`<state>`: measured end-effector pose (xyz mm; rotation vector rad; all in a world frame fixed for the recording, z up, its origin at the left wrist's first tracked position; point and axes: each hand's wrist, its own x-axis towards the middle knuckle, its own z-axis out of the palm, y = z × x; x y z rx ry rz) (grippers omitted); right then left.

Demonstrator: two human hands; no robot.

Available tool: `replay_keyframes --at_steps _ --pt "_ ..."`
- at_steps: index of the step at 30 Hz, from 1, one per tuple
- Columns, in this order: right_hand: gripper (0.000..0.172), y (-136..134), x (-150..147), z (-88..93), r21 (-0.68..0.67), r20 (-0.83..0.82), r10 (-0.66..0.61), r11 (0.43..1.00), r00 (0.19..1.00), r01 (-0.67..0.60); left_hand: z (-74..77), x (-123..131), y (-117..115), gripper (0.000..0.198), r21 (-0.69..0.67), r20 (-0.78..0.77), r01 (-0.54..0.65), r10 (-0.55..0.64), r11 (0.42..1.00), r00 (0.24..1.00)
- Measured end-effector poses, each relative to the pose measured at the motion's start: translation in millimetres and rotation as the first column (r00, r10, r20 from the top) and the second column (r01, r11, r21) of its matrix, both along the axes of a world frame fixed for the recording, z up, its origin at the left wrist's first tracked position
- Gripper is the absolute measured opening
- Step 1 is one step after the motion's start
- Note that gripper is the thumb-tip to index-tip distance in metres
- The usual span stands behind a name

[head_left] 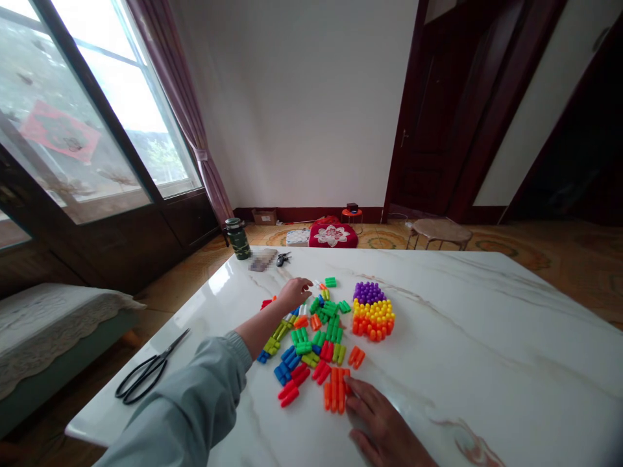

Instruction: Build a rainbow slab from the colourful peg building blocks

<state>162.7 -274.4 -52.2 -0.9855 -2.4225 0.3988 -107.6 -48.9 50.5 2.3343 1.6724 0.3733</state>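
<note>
Orange, smooth-looking pieces make up the near group (334, 392), on the camera side of the standing cluster (374, 311) and a little left of it. The right hand (384, 421) meets this group's right side with its foremost fingertips; its fingers are parted and loosely bent, with the thumb apart, so it seems to touch without gripping. Left of the cluster and slightly beyond its middle, the left hand (294, 293) hovers or rests with fingers stretched and a little curled; nothing shows in its grasp, though its underside cannot be seen.

The right wrist is cut off by the frame's lower edge. The left hand and its grey-green sleeve (195, 395) screen part of the table (487, 337), including some loose pieces (333, 331) at the far left of the pile. Small white and orange bits by the left fingertips are hard to make out.

The near group's long axis runs towards and away from the camera, its pieces side by side. The cluster's own pieces stand on end, purple farthest, then yellow, then orange nearest.

Between cluster and near group lies an orange pair (357, 357). Green, blue, red and lime pieces spread left of the cluster, pointing various ways. Farther left and nearer the camera, scissors (168, 352) lie with their tips away. Beyond and left of the cluster are a dark bunch of keys or similar (281, 260), a pixelated patch and a camouflage bottle (237, 240).
</note>
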Motion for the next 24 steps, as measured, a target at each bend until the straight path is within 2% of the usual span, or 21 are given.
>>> replay_keyframes --at_steps 4,7,12,19,24 --pt "0.044 4.1 1.2 -5.3 0.03 0.005 0.035 0.999 0.999 -0.035 -16.6 26.3 31.2 0.044 0.019 -0.117 0.03 -0.027 0.999 0.993" --pt "0.043 5.4 1.0 -6.9 0.05 0.007 0.036 0.998 0.999 -0.036 -22.1 42.6 53.0 0.051 0.019 -0.192 0.042 -0.037 0.999 0.981" --pt "0.044 4.8 -0.1 -5.2 0.084 0.008 0.02 0.996 1.0 -0.02 -26.4 49.7 77.4 0.043 -0.067 -0.274 0.083 -0.098 0.994 0.957" --pt "0.038 7.2 -0.4 -5.7 0.087 -0.001 0.009 0.996 1.0 -0.009 -32.8 45.8 78.7 0.029 -0.064 -0.257 0.069 -0.083 0.996 0.963" --pt "0.034 4.1 -1.0 1.3 0.053 0.0 0.003 0.999 1.0 -0.003 -16.8 35.7 64.1 0.019 -0.01 -0.142 0.047 -0.047 0.999 0.989"
